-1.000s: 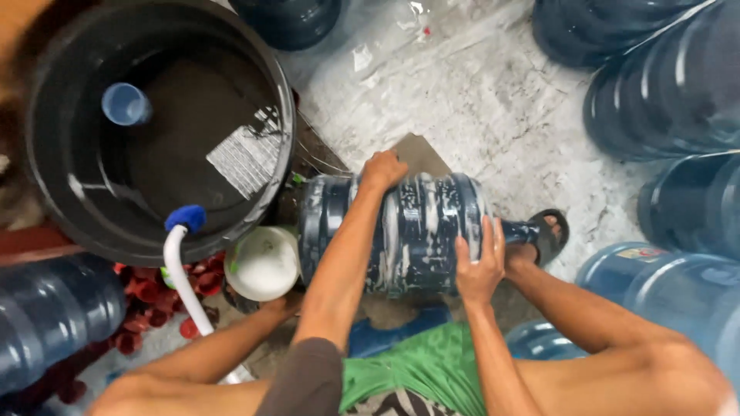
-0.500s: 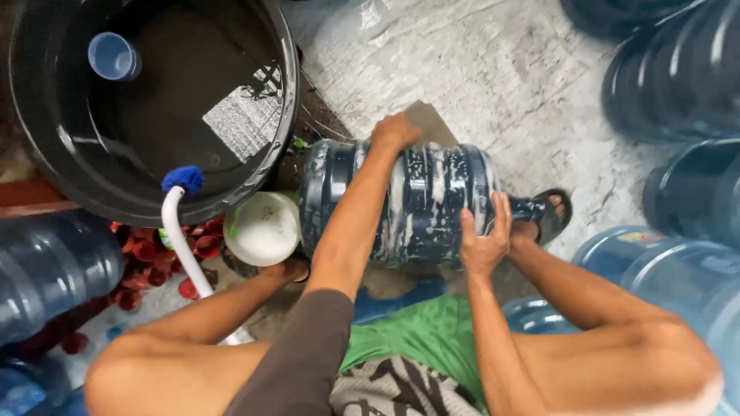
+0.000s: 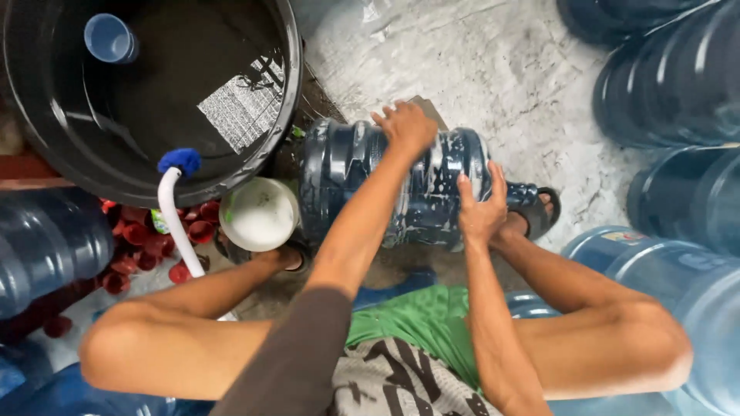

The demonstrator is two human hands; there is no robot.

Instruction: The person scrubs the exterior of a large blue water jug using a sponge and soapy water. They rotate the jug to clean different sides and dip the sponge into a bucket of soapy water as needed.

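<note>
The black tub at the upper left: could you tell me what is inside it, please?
Inside the black tub there is dark water with a small blue cup floating in it. A white hose with a blue tip hangs over its rim. Its bottom cannot be seen.
</note>
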